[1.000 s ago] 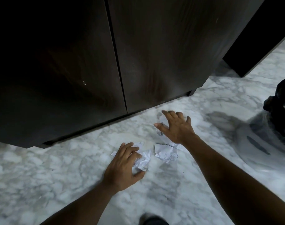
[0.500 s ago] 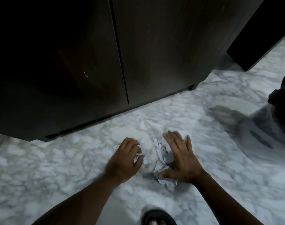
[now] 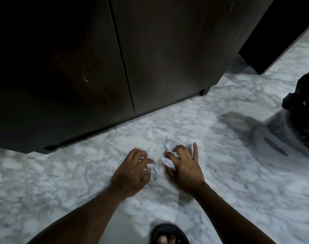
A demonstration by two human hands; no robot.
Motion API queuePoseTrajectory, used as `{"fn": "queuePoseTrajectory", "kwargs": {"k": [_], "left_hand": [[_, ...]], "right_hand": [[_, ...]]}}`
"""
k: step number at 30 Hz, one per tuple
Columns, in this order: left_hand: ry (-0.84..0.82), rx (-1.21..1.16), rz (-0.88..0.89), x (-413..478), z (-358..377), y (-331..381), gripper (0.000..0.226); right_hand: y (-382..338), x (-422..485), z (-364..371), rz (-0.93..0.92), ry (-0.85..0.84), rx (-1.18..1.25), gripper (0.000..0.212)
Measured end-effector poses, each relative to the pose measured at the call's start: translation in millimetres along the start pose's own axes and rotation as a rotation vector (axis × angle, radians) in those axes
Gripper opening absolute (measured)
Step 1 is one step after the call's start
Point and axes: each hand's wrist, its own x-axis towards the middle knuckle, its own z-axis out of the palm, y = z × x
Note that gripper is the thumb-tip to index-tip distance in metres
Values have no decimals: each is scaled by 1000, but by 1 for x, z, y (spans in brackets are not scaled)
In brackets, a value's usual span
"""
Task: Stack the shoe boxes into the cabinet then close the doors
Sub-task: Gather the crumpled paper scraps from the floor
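Observation:
The dark wooden cabinet [image 3: 167,59] fills the top of the view, and both its doors are closed, with a thin seam between them. No shoe box is in sight. On the marble floor in front of it, my left hand [image 3: 132,171] closes its fingers around crumpled white paper [image 3: 151,153]. Just to its right, my right hand [image 3: 184,166] grips another wad of crumpled white paper [image 3: 168,162], with its little finger stretched out. The two hands are almost touching.
A black plastic bag [image 3: 303,95] sits at the right edge beside a grey rounded object [image 3: 273,148] on the floor. Another dark panel [image 3: 282,32] stands at the upper right. My sandalled foot [image 3: 167,235] shows at the bottom.
My right hand pulled back from near the cabinet base, gathering paper toward the left hand, and has now closed its fingers on the wad. The left hand tightened on its paper.

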Motion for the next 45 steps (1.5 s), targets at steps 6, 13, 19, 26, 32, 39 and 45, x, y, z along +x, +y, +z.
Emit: {"fn": "queuePoseTrajectory", "kwargs": {"k": [6,13,19,26,32,39,45], "left_hand": [[38,26,-5,4,1,2,20],[1,35,-26,2,2,1,14],[18,42,-15,1,2,1,14],[20,56,-33,1,4,0,20],[-45,134,-49,-5,7,-3,48],[-7,80,-48,-5,5,0,26],[-23,150,-36,-4,10,-3,36]], "right_hand": [[-1,5,1,-4,42,-86,31],[13,21,9,-175,42,149,19],[9,23,9,-109,146,245,26],[11,25,8,-113,-24,124,55],[8,23,6,-27,-28,107,42],[9,22,7,-24,-23,96,54],[7,21,7,38,47,74,35]]}}
